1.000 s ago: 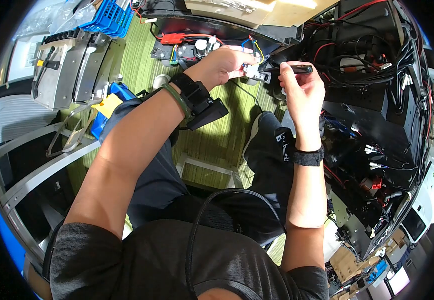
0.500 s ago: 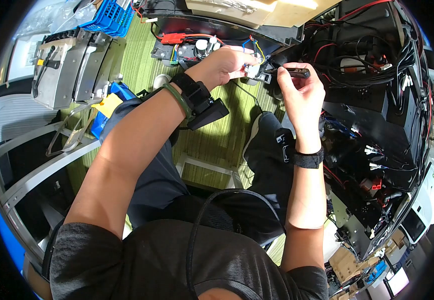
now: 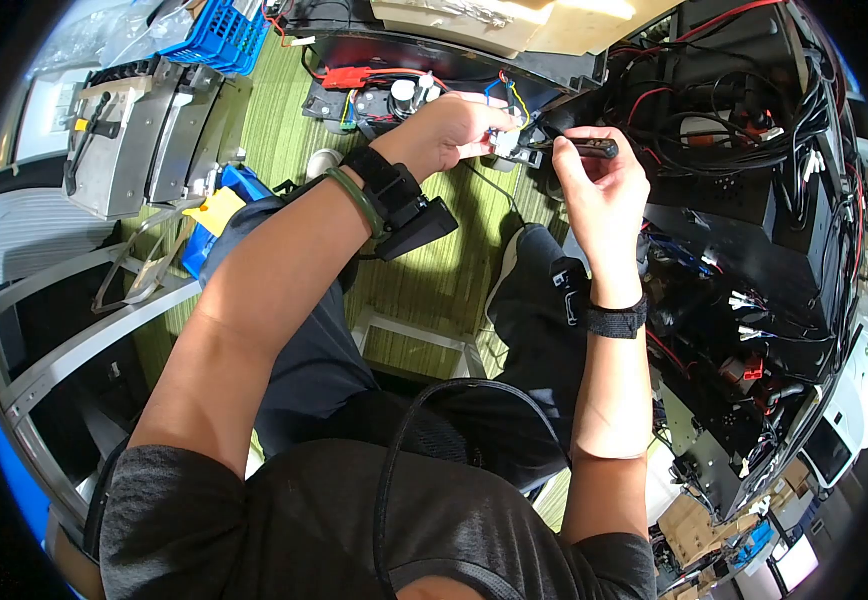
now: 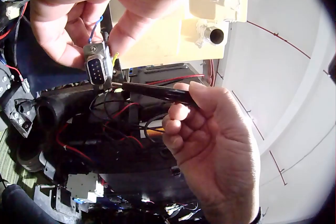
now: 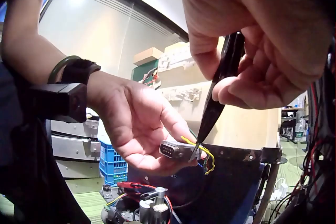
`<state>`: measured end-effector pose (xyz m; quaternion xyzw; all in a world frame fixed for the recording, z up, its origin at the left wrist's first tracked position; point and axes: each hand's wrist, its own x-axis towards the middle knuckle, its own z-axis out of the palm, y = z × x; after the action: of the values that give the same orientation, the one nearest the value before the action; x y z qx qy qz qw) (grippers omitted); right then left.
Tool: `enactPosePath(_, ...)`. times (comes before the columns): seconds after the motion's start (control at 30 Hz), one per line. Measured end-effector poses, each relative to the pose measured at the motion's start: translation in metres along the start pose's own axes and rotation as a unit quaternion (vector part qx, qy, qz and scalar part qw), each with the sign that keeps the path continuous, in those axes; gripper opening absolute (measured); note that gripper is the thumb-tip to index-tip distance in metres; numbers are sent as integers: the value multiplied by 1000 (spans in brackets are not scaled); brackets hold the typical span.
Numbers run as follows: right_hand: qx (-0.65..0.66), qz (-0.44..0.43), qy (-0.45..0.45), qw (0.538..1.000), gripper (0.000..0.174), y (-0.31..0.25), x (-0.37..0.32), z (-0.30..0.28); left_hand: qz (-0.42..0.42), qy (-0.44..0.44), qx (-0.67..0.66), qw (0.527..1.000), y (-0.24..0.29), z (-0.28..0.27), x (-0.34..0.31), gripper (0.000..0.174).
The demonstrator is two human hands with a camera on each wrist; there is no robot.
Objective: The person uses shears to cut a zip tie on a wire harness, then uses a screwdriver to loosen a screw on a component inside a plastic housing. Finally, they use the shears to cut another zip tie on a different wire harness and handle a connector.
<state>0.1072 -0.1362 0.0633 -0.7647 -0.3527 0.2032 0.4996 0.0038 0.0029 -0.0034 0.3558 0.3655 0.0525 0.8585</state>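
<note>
My left hand (image 3: 454, 125) pinches a small metal-shelled serial connector (image 4: 95, 69) between thumb and fingers, its pin face showing in the left wrist view. A blue wire (image 4: 95, 28) and a yellow wire (image 5: 208, 152) come off its back. My right hand (image 3: 606, 195) grips a slim black screwdriver (image 4: 157, 92) by its handle. The thin metal tip meets the connector's side, beside the yellow wire, in both wrist views. In the right wrist view the tool slants down to the connector from above, and fingers cover part of its handle.
Below the left hand sits a black chassis with white cylinders (image 3: 404, 95) and a red connector (image 3: 344, 77). Black equipment with bundled cables (image 3: 744, 150) fills the right side. A tan panel (image 3: 514, 22) stands at the back. Metal boxes (image 3: 124, 140) and a blue crate (image 3: 216, 38) are left.
The screwdriver's handle has turned slightly in my right fingers and its end has shifted a little left and down. My left hand and the connector have barely moved.
</note>
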Motion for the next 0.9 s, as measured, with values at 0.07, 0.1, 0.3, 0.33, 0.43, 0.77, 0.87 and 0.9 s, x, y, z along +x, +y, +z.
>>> enactPosePath(0.07, 0, 0, 0, 1000, 14, 0, 0, 0, 0, 0, 0, 1000, 0, 1, -1, 10)
enactPosePath(0.1, 0, 0, 1, 1000, 14, -1, 0, 0, 0, 1, 0, 1000, 1, 1, -2, 10)
enactPosePath(0.3, -6, 1, 4, 1000, 14, -1, -1, -2, 2, 14, 4, 1000, 0, 3, -3, 10)
enactPosePath(0.33, -1, 3, 3, 1000, 14, 0, -1, -3, 3, 15, 3, 1000, 0, 4, -4, 10)
enactPosePath(0.43, -5, 7, 0, 1000, 15, -5, -3, -5, 14, 20, 2, 1000, -2, 4, -4, 11)
enactPosePath(0.77, -41, -80, -28, 996, 17, -23, -25, -10, 17, -38, 8, 999, -8, -5, 4, 13)
enactPosePath(0.87, -79, -132, -57, 986, 18, -21, -29, -9, 143, -131, 123, 973, -19, -20, 15, 14)
enactPosePath(0.9, -99, -166, -70, 979, 20, -19, -30, -8, 7, -37, -5, 999, -4, 1, -1, 13)
